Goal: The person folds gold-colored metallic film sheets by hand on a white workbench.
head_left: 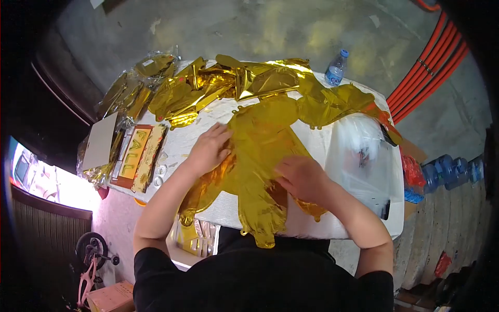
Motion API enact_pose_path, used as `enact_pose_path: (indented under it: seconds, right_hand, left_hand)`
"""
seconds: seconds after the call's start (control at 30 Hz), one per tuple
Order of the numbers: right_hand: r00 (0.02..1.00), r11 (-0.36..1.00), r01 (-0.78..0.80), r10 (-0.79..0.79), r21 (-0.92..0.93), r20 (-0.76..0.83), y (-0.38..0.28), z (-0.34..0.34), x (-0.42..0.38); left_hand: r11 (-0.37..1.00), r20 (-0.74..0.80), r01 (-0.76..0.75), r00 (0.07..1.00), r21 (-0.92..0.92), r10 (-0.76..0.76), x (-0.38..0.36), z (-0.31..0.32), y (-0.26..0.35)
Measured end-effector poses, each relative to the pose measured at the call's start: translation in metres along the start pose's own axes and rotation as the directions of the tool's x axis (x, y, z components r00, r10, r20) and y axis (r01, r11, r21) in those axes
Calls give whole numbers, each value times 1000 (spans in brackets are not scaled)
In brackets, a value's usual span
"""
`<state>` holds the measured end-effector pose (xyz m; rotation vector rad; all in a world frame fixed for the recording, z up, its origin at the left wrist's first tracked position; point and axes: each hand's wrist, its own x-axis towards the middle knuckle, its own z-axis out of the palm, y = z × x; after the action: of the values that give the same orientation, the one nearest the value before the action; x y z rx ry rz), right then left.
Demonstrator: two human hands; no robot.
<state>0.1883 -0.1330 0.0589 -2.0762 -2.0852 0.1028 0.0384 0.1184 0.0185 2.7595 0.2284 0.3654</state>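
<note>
A large deflated gold foil balloon [260,161] is spread flat in front of me, its lower end hanging over the table's near edge. At its left edge, my left hand [210,148] rests with fingers stretched and thumb apart. My right hand [302,176] is on the balloon's right side, slightly blurred, with its fingers bent against the foil; its fingertips are partly hidden. More flat gold foil balloons [223,80] lie in a heap across the back of the table, and another gold piece [338,104] lies to their right.
On the white table [179,148] stand a water bottle [337,67], clear plastic bags [358,156], a printed FALL card [136,156], a white card [101,140] and bagged gold foil [130,86]. An open box [195,239] sits below the near edge. Red pipes [429,67] run at right.
</note>
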Motion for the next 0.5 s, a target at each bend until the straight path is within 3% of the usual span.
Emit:
enact_pose_path:
  seconds: [0.07,0.1,0.17,0.23,0.5]
  right_hand:
    - [984,963,-2,50,269,-170,3,22,18]
    - [984,962,-5,54,274,-172,3,35,26]
    - [936,989,112,-71,101,-344,5,60,42]
    - [945,992,68,-29,109,-325,5,76,57]
    - [965,979,-185,196,82,-176,10,100,69]
  left_hand:
    - [999,50,40,998,-9,-40,-17,-1,0]
    - [999,54,-11,998,-38,13,-25,2,-2]
    - [996,59,-59,996,-66,63,-34,9,-2]
    - [990,50,-127,991,57,124,-42,14,0]
    - [992,61,-112,992,65,108,-52,14,1]
